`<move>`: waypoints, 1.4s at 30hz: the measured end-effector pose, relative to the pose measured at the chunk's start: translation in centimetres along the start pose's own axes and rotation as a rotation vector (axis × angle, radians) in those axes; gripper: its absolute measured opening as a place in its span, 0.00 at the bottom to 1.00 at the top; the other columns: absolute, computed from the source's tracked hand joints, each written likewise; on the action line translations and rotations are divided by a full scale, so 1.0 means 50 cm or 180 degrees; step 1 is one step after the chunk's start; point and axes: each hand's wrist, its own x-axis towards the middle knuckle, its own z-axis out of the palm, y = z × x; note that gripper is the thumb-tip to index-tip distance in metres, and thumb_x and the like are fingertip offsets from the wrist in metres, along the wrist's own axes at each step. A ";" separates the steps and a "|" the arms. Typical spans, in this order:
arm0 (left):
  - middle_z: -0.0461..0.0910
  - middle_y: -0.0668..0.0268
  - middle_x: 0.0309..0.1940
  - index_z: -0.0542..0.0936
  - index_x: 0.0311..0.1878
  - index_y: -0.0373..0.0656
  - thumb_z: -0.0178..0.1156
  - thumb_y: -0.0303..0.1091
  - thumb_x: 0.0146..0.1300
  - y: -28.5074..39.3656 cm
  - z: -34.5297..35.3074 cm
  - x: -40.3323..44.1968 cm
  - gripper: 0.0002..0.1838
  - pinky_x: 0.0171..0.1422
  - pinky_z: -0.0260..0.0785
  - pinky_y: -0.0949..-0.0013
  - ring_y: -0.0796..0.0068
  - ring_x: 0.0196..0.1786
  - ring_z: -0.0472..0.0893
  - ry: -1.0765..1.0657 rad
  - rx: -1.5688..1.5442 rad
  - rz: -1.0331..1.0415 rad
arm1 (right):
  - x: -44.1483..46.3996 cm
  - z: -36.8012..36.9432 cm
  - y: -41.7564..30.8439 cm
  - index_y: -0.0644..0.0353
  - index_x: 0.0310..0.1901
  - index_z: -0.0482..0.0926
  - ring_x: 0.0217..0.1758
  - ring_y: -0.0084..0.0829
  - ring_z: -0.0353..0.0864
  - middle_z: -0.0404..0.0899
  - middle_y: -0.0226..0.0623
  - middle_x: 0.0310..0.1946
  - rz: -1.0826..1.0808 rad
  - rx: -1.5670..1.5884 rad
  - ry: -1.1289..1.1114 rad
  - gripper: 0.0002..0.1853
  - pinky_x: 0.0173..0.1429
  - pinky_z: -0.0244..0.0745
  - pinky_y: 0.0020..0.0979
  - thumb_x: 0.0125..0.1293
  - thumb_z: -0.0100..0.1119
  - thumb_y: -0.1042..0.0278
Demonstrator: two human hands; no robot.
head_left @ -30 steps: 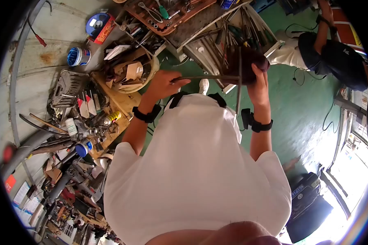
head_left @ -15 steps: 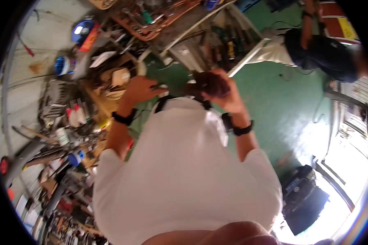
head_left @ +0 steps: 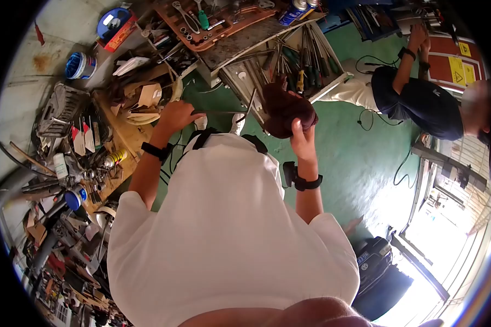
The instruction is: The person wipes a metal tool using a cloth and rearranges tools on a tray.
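Observation:
My left hand (head_left: 177, 115) is closed around one end of a long metal T-shaped tool (head_left: 221, 113), which points right in front of my body. Its angled crossbar reaches close to a dark red cloth (head_left: 286, 111). I cannot tell whether the two touch. The bunched cloth sits in my right hand (head_left: 303, 140), thumb pressed on its near side. Just beyond the cloth is an open drawer (head_left: 333, 82) full of screwdrivers (head_left: 301, 79) and other long tools, with wrenches in its left part.
An orange tool tray (head_left: 207, 41) with wrenches and sockets lies on the bench above the drawer. Spray cans (head_left: 293, 12) stand beside it. Cardboard and tools crowd a wooden bench (head_left: 126, 136) at left. Another person (head_left: 414, 101) works at far right. Cables lie on the green floor (head_left: 338, 147).
My hands have moved apart. The cloth has shifted slightly up and right, and the T-shaped tool in my left hand now shows clearly. The view has turned a little.

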 end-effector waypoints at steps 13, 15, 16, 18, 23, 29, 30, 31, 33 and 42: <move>0.75 0.55 0.15 0.79 0.17 0.43 0.51 0.70 0.62 0.115 -0.104 0.024 0.37 0.29 0.69 0.53 0.52 0.24 0.78 -0.0047 -0.0195 0.0008 | 0.066 0.024 0.061 0.58 0.61 0.73 0.63 0.53 0.70 0.74 0.49 0.58 -0.0335 -0.2346 -0.0189 0.31 0.67 0.67 0.40 0.52 0.69 0.77; 0.75 0.56 0.15 0.79 0.17 0.43 0.52 0.69 0.62 0.103 -0.086 0.023 0.36 0.27 0.69 0.55 0.53 0.22 0.78 -0.0072 -0.0123 -0.0014 | 0.047 0.001 0.082 0.59 0.57 0.76 0.58 0.49 0.75 0.76 0.45 0.56 -0.0400 -0.2490 -0.0597 0.28 0.60 0.72 0.33 0.52 0.71 0.78; 0.73 0.56 0.13 0.78 0.16 0.42 0.54 0.68 0.62 0.092 -0.071 0.019 0.36 0.26 0.68 0.56 0.53 0.20 0.77 0.0193 -0.0090 -0.0075 | 0.033 -0.001 0.068 0.61 0.53 0.78 0.52 0.41 0.81 0.81 0.43 0.51 -0.0034 -0.2336 -0.0495 0.26 0.56 0.76 0.32 0.50 0.74 0.77; 0.72 0.56 0.12 0.77 0.15 0.41 0.55 0.67 0.62 0.067 -0.031 0.017 0.36 0.24 0.67 0.57 0.53 0.18 0.76 0.0533 -0.0087 -0.0169 | 0.002 -0.029 0.027 0.61 0.52 0.79 0.49 0.36 0.83 0.82 0.42 0.48 -0.0030 -0.1964 -0.0354 0.26 0.55 0.77 0.32 0.49 0.75 0.76; 0.67 0.55 0.09 0.74 0.13 0.41 0.59 0.63 0.63 0.041 0.004 -0.003 0.35 0.21 0.63 0.57 0.52 0.15 0.72 0.0889 -0.0856 -0.0909 | 0.026 -0.129 0.013 0.68 0.56 0.75 0.52 0.25 0.78 0.81 0.38 0.50 -0.0326 -0.0952 0.0704 0.24 0.59 0.72 0.29 0.62 0.69 0.65; 0.70 0.57 0.10 0.77 0.14 0.43 0.59 0.63 0.62 0.161 -0.036 0.038 0.33 0.21 0.65 0.58 0.52 0.16 0.74 0.1007 -0.0657 -0.0012 | 0.080 -0.055 0.066 0.68 0.61 0.72 0.57 0.27 0.75 0.78 0.37 0.57 -0.0559 -0.0676 -0.0185 0.20 0.63 0.68 0.28 0.69 0.58 0.72; 0.70 0.58 0.10 0.77 0.15 0.44 0.60 0.63 0.61 0.177 -0.036 0.036 0.32 0.21 0.65 0.59 0.53 0.16 0.74 0.0942 -0.0549 0.0315 | 0.086 -0.046 0.059 0.68 0.61 0.72 0.57 0.27 0.75 0.78 0.37 0.57 -0.0505 -0.0609 -0.0219 0.20 0.63 0.68 0.28 0.69 0.58 0.72; 0.70 0.58 0.10 0.77 0.15 0.44 0.60 0.63 0.61 0.185 -0.034 0.027 0.32 0.21 0.65 0.59 0.53 0.16 0.74 0.0896 -0.0525 0.0250 | 0.094 -0.040 0.053 0.67 0.62 0.72 0.58 0.27 0.76 0.78 0.38 0.58 -0.0122 -0.0397 -0.0147 0.22 0.64 0.68 0.27 0.67 0.60 0.74; 0.71 0.59 0.10 0.78 0.15 0.45 0.61 0.64 0.59 0.189 -0.041 0.019 0.31 0.20 0.65 0.59 0.53 0.16 0.74 0.1064 -0.0274 -0.0102 | 0.092 -0.031 0.061 0.66 0.63 0.72 0.59 0.27 0.76 0.77 0.38 0.58 0.0252 -0.0138 -0.0059 0.24 0.64 0.67 0.26 0.65 0.63 0.76; 0.70 0.60 0.09 0.78 0.17 0.44 0.63 0.62 0.59 0.050 -0.101 -0.057 0.30 0.19 0.65 0.60 0.56 0.15 0.75 0.1169 0.0312 -0.0339 | 0.062 -0.140 0.170 0.64 0.58 0.75 0.54 0.30 0.80 0.80 0.37 0.51 -0.0244 -0.0475 0.1219 0.19 0.61 0.74 0.31 0.66 0.61 0.78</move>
